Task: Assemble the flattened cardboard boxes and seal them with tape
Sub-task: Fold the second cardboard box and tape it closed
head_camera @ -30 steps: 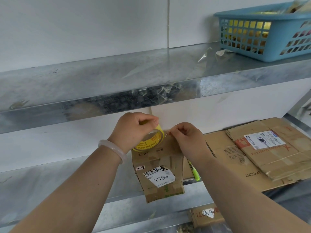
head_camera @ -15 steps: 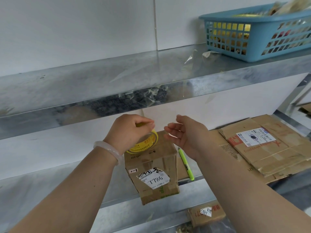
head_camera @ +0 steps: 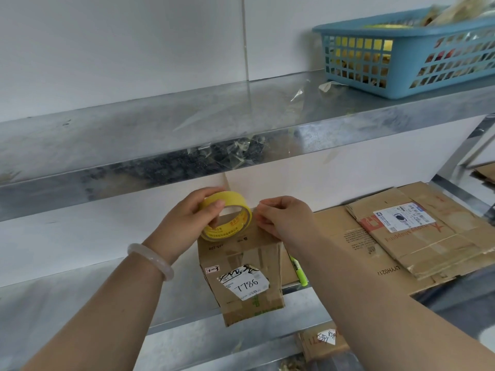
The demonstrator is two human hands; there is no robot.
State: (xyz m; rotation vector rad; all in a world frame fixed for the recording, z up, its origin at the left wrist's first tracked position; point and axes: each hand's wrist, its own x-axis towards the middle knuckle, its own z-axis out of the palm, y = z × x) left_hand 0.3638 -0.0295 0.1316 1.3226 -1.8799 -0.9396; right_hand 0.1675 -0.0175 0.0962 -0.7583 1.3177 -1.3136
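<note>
A small assembled cardboard box [head_camera: 242, 277] with a white label reading 7786 stands at the front edge of the lower metal shelf [head_camera: 67, 303]. My left hand [head_camera: 191, 220] grips a yellow tape roll [head_camera: 227, 219] just above the box's top, thumb over the roll. My right hand [head_camera: 284, 219] is right beside the roll, fingertips pinched on the clear tape end over the box's top right edge. Flattened cardboard boxes [head_camera: 417, 236] lie stacked to the right on the same shelf.
A green highlighter pen [head_camera: 298, 271] lies beside the box. A blue plastic basket [head_camera: 407, 54] sits on the upper shelf [head_camera: 160, 124] at top right. Another cardboard piece [head_camera: 321, 341] lies below the lower shelf. A white wall is behind.
My right hand opened beside the box, then closed again on the tape end. My left hand tilted the roll up so its yellow rim shows.
</note>
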